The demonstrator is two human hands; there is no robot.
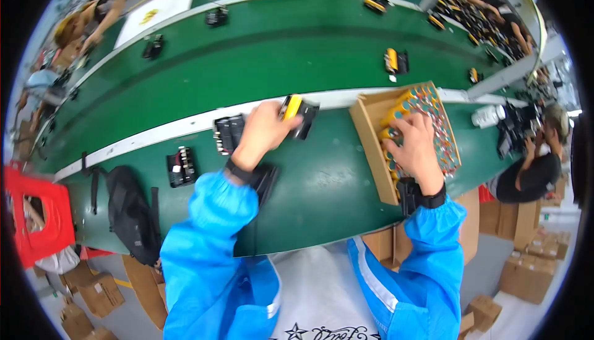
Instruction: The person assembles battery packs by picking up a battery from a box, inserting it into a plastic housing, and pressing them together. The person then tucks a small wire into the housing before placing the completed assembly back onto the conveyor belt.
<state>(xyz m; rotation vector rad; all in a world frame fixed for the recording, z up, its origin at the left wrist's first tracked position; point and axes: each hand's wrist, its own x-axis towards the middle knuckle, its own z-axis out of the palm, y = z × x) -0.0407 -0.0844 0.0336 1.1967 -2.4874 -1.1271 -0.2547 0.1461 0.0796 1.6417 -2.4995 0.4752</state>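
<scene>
My left hand point(265, 131) reaches forward over the green table and grips a black case with a yellow handle piece point(296, 112) at the white edge strip. My right hand point(416, 145) is down in a cardboard box point(370, 134) packed with several yellow-handled parts with coloured tips point(433, 117); its fingers curl among the yellow pieces, and whether it holds one is hidden. Both arms wear blue sleeves with black wristbands.
Two open black cases point(229, 133) point(181, 167) lie left of my left hand, and a black bag point(130, 213) sits at the table's left end. More cases ride the green conveyor belt point(278, 49), one yellow and black point(395, 61). Other people work at the far left and right. Cardboard cartons stand on the floor.
</scene>
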